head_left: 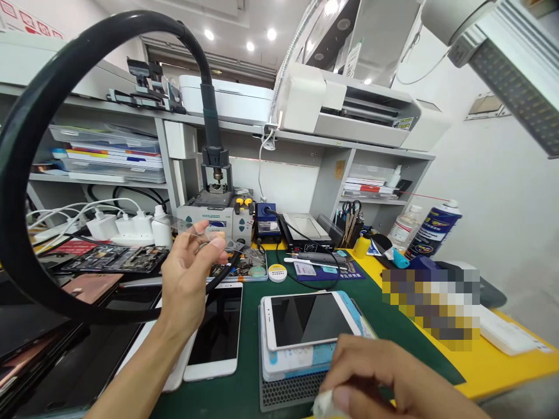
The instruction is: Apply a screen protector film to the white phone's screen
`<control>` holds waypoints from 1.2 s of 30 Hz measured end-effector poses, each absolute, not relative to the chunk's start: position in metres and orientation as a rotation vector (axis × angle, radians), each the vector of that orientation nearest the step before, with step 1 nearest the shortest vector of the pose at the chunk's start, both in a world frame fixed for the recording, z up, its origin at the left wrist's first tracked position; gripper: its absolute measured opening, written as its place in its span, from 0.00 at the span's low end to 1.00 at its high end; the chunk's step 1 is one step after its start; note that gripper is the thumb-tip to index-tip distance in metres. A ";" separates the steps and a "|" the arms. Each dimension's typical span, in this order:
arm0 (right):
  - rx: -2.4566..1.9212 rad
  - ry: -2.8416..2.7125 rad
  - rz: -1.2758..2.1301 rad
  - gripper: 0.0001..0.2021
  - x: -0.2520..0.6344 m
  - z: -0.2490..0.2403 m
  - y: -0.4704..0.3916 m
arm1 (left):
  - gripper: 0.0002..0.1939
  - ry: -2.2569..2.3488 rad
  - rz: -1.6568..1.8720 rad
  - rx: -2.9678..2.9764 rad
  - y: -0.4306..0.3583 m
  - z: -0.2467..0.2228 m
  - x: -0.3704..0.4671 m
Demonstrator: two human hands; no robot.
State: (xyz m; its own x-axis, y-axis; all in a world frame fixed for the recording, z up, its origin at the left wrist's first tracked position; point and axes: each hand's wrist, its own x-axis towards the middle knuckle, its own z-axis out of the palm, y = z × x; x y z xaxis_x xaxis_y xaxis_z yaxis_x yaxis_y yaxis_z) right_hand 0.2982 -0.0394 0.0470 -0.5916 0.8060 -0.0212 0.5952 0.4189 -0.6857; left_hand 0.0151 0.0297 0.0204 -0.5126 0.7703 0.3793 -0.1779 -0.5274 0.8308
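Observation:
My left hand is raised at centre left, its fingers pinching a thin clear sheet by its surface. Low at the right, my right hand is closed on a crumpled white wipe. Just beyond my right hand, a white phone with a dark screen lies face up on a stack of a light blue and white pad and a grey perforated plate. A second white phone lies on the green mat, beside my left wrist.
A thick black hose loops around the left side. Several dark devices lie at the left. Behind stand a grey rework station, a small white round tin and a blue spray can. A lamp hangs at upper right.

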 end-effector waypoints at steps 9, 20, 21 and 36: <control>-1.642 -2.141 -0.121 0.13 0.327 0.029 0.025 | 0.33 1.007 2.056 1.004 0.030 0.023 0.017; -1.672 -2.454 -0.221 0.15 0.292 0.027 0.018 | 0.32 1.004 2.076 1.037 0.029 0.022 0.015; -1.662 -2.458 -0.200 0.15 0.290 0.028 0.017 | 0.32 1.001 2.082 1.040 0.029 0.022 0.015; -1.330 -2.616 0.063 0.16 0.248 0.038 0.017 | 0.32 1.009 2.075 1.060 0.029 0.023 0.015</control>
State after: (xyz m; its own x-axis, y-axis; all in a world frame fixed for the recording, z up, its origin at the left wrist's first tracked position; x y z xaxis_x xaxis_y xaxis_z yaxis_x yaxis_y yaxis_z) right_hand 0.2481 0.0173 0.0382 -0.5726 0.8034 0.1636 0.7946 0.5929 -0.1306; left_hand 0.0153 0.0290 0.0229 -0.5061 0.7657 0.3969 -0.1609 -0.5359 0.8288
